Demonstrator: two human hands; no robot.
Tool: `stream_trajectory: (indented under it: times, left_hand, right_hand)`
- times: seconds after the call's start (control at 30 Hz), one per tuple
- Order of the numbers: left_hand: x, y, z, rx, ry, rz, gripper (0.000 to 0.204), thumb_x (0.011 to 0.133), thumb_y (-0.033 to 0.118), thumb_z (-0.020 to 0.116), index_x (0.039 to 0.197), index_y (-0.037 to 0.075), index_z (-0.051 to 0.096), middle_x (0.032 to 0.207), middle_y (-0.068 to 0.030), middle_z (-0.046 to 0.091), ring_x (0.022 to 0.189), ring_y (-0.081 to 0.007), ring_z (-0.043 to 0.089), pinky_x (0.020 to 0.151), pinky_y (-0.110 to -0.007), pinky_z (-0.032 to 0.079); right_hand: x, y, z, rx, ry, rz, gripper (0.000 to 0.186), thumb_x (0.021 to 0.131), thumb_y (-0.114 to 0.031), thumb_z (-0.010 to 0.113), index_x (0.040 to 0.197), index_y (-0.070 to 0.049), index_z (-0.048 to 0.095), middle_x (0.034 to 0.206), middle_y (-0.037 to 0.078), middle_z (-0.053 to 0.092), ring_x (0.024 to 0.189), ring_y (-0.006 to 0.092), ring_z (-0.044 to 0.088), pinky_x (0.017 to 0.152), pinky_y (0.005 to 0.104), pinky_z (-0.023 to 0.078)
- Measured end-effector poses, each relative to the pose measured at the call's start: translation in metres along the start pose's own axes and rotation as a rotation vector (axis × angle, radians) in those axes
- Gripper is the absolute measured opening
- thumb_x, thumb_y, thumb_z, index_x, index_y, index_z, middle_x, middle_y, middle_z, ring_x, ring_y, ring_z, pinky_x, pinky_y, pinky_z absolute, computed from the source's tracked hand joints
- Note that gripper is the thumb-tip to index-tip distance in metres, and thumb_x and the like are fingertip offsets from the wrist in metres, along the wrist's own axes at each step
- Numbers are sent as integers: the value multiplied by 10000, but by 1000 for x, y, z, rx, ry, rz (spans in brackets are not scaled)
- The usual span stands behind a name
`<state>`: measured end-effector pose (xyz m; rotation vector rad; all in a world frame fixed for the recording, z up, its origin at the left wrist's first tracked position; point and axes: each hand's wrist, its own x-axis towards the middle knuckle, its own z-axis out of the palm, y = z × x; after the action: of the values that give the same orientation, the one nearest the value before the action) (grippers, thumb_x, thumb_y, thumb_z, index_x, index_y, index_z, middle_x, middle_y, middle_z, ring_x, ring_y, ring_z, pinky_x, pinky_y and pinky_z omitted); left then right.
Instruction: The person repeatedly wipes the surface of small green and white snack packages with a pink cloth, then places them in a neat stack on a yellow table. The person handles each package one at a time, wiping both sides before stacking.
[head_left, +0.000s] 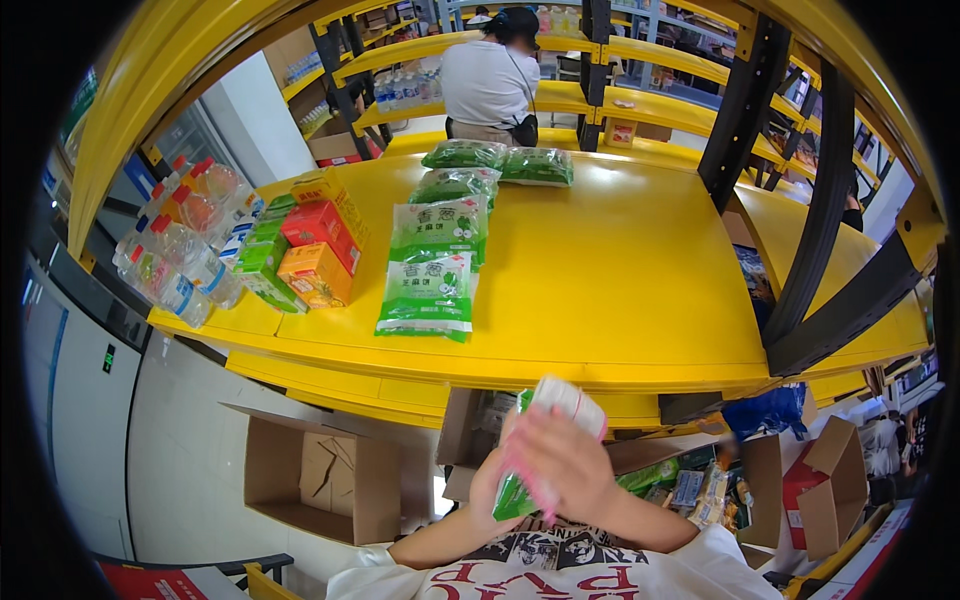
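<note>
In front of my chest, both hands are close together. My left hand point(488, 490) grips a green snack packet point(513, 500), seen partly behind the fingers. Over it, my right hand point(565, 455) is closed on a white-and-pink cloth-like thing point(562, 396) pressed against the packet; blur and fingers hide its exact kind. Beyond the hands, on the yellow shelf point(610, 290), several green-and-white snack packets point(428, 295) lie in an overlapping row running away from me. Two more green packets point(537, 167) lie at its far end.
Left on the shelf stand clear bottles point(182, 262) with orange caps and drink cartons, including an orange carton point(316, 276). Below are an open cardboard box point(325, 475) and another holding packaged goods point(690, 490). Black rack posts point(815, 210) rise at right. A person point(490, 85) is beyond the shelf.
</note>
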<state>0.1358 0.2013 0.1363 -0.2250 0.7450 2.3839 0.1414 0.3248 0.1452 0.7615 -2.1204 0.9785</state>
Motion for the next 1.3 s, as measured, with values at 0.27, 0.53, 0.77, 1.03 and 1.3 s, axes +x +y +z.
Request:
stream_trajectory:
  times: [0.27,0.53,0.77,1.03,1.3]
  left_hand:
    - [19,27,18,36,-328,102,529,867,301,416,1354,162,263,1403,-157,226,1281,-322,254,1039,-466,234]
    - [-3,25,17,-84,-279,102,505,888,279,368,1355,126,251,1395,-144,266,1275,-265,286,1046,-390,242]
    - [-5,45,21,-189,-273,290,498,883,314,335,1362,196,264,1402,-155,250,1263,-331,293,1020,-472,271]
    - [5,35,11,198,-236,389,469,893,187,388,1326,47,272,1361,-181,306,1256,-281,316,1032,-402,256]
    - [-7,36,2,558,-196,479,923,722,574,588,1367,67,166,1363,-157,306,1254,-244,313,1011,-393,269]
  right_hand:
    - [-6,-24,18,-39,-34,-222,337,769,-106,573,1100,-46,556,1152,107,546,1081,230,527,926,354,416]
    - [11,2,-10,-45,30,125,333,784,-22,532,1116,16,525,1177,161,516,1100,271,510,946,368,389]
    - [-23,13,-10,773,314,739,193,841,26,432,1009,33,528,1004,96,553,918,152,520,844,289,405]
    - [-14,-6,-10,1087,122,941,341,787,-54,610,1090,-40,454,957,21,538,857,77,517,720,221,427]
    - [6,-18,-15,-190,6,107,421,645,-235,735,991,-65,566,756,74,593,612,199,589,510,291,463]
